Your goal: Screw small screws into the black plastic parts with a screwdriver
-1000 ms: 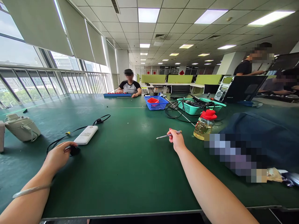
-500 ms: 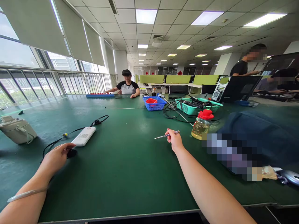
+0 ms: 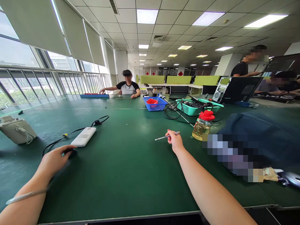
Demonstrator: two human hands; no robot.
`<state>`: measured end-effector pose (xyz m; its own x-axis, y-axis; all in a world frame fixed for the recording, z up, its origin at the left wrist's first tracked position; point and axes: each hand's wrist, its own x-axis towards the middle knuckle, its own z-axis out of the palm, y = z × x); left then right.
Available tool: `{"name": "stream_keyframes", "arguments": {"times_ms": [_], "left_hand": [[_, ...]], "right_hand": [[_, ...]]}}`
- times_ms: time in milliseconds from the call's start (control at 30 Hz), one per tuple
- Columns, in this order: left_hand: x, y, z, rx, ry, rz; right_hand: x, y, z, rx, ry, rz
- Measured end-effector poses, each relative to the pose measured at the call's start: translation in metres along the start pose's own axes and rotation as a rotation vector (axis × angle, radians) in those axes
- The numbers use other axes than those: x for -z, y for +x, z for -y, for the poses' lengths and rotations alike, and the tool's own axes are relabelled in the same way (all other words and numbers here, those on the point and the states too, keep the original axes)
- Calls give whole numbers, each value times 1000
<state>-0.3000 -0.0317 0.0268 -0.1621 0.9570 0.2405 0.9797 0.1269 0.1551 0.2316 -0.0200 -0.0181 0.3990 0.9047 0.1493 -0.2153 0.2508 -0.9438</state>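
R hand curled round tool; L hand half-curled over blk item, grip unclear

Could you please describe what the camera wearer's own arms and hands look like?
Both forearms are bare in view, with no sleeve showing, and neither the left hand nor the right hand wears a glove. A pale, smooth, thin bangle circles the left forearm near the wrist; nothing is visible on the right wrist.
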Motion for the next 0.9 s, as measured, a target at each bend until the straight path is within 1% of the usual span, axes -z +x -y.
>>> {"name": "stream_keyframes", "arguments": {"times_ms": [133,267,467,700,900], "left_hand": [[0,-1,-1,8,-12,-6],[1,-2,0,52,-45,-11],[1,-2,0,36,-40,5],[4,-4,-3,54,-60,-11],[5,-5,-5,29,-69,-12]], "right_hand": [[0,0,0,1,-6,1],[0,0,0,1,-10,0],[-1,-2,3,-6,-17,5],[-2,-2,4,-5,-25,8],[-2,-3,4,-2,-27,9]]}}
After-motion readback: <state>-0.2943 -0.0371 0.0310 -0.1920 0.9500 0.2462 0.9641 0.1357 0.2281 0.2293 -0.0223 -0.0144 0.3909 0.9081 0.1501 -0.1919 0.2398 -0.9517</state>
